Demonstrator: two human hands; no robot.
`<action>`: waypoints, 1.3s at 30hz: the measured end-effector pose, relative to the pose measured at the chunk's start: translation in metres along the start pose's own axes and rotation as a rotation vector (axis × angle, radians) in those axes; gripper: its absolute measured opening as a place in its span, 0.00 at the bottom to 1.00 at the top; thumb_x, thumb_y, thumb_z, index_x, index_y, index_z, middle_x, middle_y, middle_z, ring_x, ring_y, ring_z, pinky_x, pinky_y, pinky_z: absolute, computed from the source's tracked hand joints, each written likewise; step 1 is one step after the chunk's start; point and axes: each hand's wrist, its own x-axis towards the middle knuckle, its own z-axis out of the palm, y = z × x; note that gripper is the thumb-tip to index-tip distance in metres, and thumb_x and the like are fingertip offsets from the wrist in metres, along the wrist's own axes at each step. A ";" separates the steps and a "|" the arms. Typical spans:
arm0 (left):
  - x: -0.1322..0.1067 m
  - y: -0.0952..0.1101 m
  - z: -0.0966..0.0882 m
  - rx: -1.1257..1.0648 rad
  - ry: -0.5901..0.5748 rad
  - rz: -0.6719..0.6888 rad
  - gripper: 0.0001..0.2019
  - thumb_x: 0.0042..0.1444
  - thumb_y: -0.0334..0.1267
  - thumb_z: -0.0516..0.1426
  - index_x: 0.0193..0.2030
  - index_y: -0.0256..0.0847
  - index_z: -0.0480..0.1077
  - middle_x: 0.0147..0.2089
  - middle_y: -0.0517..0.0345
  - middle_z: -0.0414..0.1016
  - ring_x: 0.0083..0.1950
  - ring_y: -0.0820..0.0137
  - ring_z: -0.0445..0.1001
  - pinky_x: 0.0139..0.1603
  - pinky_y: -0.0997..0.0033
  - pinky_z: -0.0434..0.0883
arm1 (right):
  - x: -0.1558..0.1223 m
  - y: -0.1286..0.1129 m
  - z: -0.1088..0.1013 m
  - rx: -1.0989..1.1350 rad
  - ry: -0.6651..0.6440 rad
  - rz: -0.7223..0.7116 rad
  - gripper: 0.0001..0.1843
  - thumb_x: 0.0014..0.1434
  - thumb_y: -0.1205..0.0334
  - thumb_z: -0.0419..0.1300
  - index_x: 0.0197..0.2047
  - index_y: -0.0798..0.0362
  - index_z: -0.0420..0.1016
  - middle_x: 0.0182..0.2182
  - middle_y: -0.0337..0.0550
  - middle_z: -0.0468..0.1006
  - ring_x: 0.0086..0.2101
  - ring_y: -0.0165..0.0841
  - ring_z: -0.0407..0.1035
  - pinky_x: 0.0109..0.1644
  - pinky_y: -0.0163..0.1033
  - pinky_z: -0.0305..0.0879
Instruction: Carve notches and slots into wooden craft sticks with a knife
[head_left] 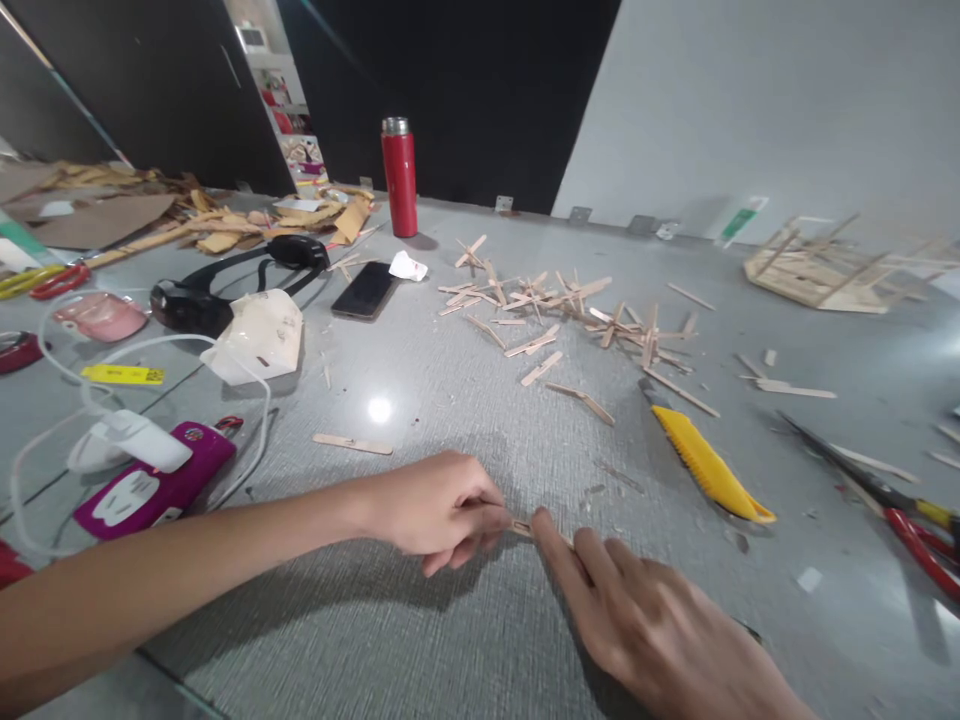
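Note:
My left hand [439, 512] is curled, its thumb and fingers pinched on one end of a small wooden craft stick [523, 527] that lies on the grey table [420, 390]. My right hand [645, 620] comes in from the lower right with its fingers stretched out flat, the fingertips pressing on the same stick. Most of the stick is hidden under the fingers. A yellow utility knife [705, 462] lies just right of the hands. A scatter of several craft sticks [555, 315] lies farther back.
A red flask [400, 177] stands at the back. A dark phone [364, 290], black headset [225, 285], white mask [259, 335], purple power strip [154, 485] with white cable lie left. Red-handled pliers [911, 520] lie right; a stick-built frame [832, 265] sits far right. Cardboard scraps [187, 215] at back left.

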 end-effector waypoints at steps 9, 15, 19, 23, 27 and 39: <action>0.000 0.002 0.002 -0.034 0.010 -0.036 0.19 0.68 0.42 0.50 0.25 0.39 0.64 0.20 0.62 0.68 0.13 0.79 0.65 0.17 0.78 0.60 | -0.005 0.001 0.005 0.074 -0.057 0.009 0.34 0.50 0.80 0.51 0.63 0.73 0.61 0.28 0.42 0.73 0.19 0.35 0.69 0.18 0.40 0.68; 0.000 0.000 0.002 -0.030 -0.012 -0.074 0.19 0.69 0.44 0.49 0.28 0.40 0.65 0.21 0.62 0.68 0.13 0.79 0.64 0.14 0.80 0.58 | -0.009 0.001 0.005 0.127 -0.057 0.037 0.36 0.49 0.81 0.50 0.63 0.71 0.60 0.29 0.42 0.74 0.19 0.34 0.70 0.19 0.40 0.69; 0.000 0.000 0.003 -0.018 -0.004 -0.079 0.18 0.70 0.43 0.48 0.28 0.39 0.65 0.21 0.62 0.68 0.13 0.80 0.64 0.14 0.82 0.57 | -0.008 0.000 0.005 0.148 -0.049 0.063 0.34 0.50 0.81 0.49 0.63 0.70 0.61 0.29 0.42 0.74 0.19 0.34 0.70 0.19 0.40 0.70; -0.001 0.002 0.003 -0.003 0.007 -0.059 0.19 0.70 0.42 0.48 0.28 0.39 0.65 0.21 0.62 0.68 0.13 0.80 0.64 0.14 0.82 0.59 | -0.008 -0.002 0.003 0.123 -0.041 0.067 0.35 0.50 0.82 0.48 0.63 0.70 0.62 0.29 0.43 0.74 0.19 0.34 0.70 0.18 0.39 0.69; -0.002 0.000 0.007 -0.009 0.023 -0.047 0.21 0.70 0.46 0.48 0.27 0.39 0.65 0.21 0.62 0.67 0.14 0.79 0.65 0.13 0.81 0.58 | -0.005 -0.008 -0.005 0.066 -0.024 0.096 0.31 0.53 0.82 0.47 0.61 0.71 0.65 0.29 0.45 0.74 0.22 0.37 0.72 0.21 0.42 0.72; -0.008 0.006 0.035 0.230 0.391 0.098 0.20 0.73 0.43 0.45 0.28 0.41 0.60 0.21 0.65 0.63 0.22 0.76 0.62 0.29 0.73 0.60 | 0.000 -0.008 -0.009 0.445 0.109 0.484 0.16 0.67 0.72 0.45 0.52 0.58 0.69 0.35 0.52 0.79 0.33 0.41 0.75 0.35 0.47 0.74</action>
